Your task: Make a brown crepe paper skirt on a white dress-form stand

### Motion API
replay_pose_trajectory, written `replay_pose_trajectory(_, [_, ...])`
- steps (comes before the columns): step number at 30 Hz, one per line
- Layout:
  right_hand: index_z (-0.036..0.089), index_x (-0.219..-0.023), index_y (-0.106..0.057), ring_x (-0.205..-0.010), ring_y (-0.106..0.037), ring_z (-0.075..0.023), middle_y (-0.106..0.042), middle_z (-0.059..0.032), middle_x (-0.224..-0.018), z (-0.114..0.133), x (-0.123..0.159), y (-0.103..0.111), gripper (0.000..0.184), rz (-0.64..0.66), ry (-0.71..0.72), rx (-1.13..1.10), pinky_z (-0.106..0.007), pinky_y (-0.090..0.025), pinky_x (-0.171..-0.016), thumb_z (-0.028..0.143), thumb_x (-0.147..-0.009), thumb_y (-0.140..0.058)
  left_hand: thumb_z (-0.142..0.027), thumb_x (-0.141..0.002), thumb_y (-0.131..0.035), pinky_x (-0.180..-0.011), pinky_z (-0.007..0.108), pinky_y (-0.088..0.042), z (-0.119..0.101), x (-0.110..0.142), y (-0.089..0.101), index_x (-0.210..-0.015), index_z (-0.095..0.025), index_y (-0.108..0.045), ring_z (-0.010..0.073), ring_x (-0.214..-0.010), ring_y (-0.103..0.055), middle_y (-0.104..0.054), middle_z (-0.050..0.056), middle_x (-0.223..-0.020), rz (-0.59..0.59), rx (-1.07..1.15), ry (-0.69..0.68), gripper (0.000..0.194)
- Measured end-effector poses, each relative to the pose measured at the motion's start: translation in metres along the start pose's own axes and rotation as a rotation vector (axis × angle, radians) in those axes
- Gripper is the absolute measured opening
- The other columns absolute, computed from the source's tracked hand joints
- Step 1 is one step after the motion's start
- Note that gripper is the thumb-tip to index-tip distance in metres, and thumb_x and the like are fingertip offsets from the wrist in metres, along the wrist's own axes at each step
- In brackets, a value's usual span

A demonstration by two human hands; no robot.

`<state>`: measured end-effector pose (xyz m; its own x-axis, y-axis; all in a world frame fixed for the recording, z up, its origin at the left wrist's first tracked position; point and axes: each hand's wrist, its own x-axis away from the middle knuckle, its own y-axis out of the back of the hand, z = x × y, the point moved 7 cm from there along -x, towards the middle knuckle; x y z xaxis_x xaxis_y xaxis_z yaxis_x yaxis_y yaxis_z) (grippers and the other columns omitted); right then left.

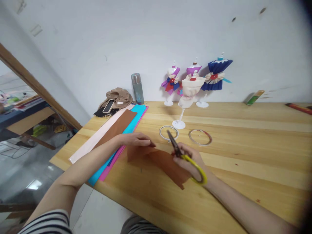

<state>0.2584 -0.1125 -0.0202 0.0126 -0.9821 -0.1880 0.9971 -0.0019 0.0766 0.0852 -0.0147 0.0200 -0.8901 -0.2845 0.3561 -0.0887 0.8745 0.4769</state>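
My right hand (188, 157) is wrapped round a pair of scissors (195, 164) with yellow handles. The dark blades point up and away from me. Below that hand runs a strip of brown crepe paper (161, 162), its right part passing under or against the fingers; whether they pinch it too is hard to see. My left hand (136, 139) lies over the strip's upper left edge, fingers stretched toward the right. Close beyond the hands are a white ring (169, 126) of tape or wire and a second ring (200, 130), partly brownish.
Folded pink, brown and blue crepe paper (136, 118) lies under my left forearm. Behind it are a phone (108, 106), a brown cloth (119, 96) and a thermos (137, 88). Several small dress forms (192, 87) stand along the wall, with a glue stick (255, 97) to their right.
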Motion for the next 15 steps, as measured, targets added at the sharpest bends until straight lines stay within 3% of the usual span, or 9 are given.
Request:
replay_pose_trajectory(3, [0.023,-0.079,-0.062,-0.064,-0.053,-0.0166,-0.061,0.0003,-0.070,-0.003,-0.011,0.023,0.021,-0.162,-0.061,-0.116,-0.029,-0.042,-0.057,0.037,-0.066,-0.072,-0.072,-0.083,-0.063,-0.114,0.035,-0.040,-0.009,-0.002,-0.001,-0.138,-0.022,-0.062,0.0271,-0.140,-0.051,-0.057,0.011,-0.150,0.049,0.047,-0.041,0.075])
replay_pose_trajectory(5, [0.023,-0.079,-0.063,-0.067,-0.054,-0.0173,-0.061,-0.0002,-0.072,-0.006,-0.014,0.033,0.023,-0.238,-0.076,-0.166,-0.030,-0.043,-0.059,0.037,-0.064,-0.073,-0.062,-0.076,-0.076,-0.113,0.037,-0.042,-0.010,-0.006,0.000,-0.143,-0.022,-0.056,0.0296,-0.139,-0.051,-0.055,0.012,-0.151,0.014,-0.032,-0.034,0.080])
replay_pose_trajectory(9, [0.025,-0.080,-0.062,-0.066,-0.054,-0.0172,-0.059,0.0013,-0.072,-0.014,-0.017,0.039,0.026,-0.291,-0.100,-0.248,-0.030,-0.044,-0.059,0.037,-0.061,-0.074,-0.038,-0.078,-0.077,-0.105,0.041,-0.045,-0.014,-0.019,-0.001,-0.136,-0.019,-0.059,0.0315,-0.126,-0.059,-0.064,0.014,-0.139,-0.147,-0.340,-0.004,0.064])
replay_pose_trajectory(15, [0.025,-0.083,-0.062,-0.061,-0.054,-0.0156,-0.061,0.0024,-0.071,-0.028,-0.017,0.039,0.028,-0.283,-0.162,-0.389,-0.028,-0.043,-0.053,0.037,-0.062,-0.076,-0.044,-0.080,-0.072,-0.090,0.036,-0.046,-0.038,-0.042,-0.017,-0.129,-0.019,-0.060,0.0325,-0.116,-0.062,-0.067,0.013,-0.129,-0.228,-0.559,0.019,0.056])
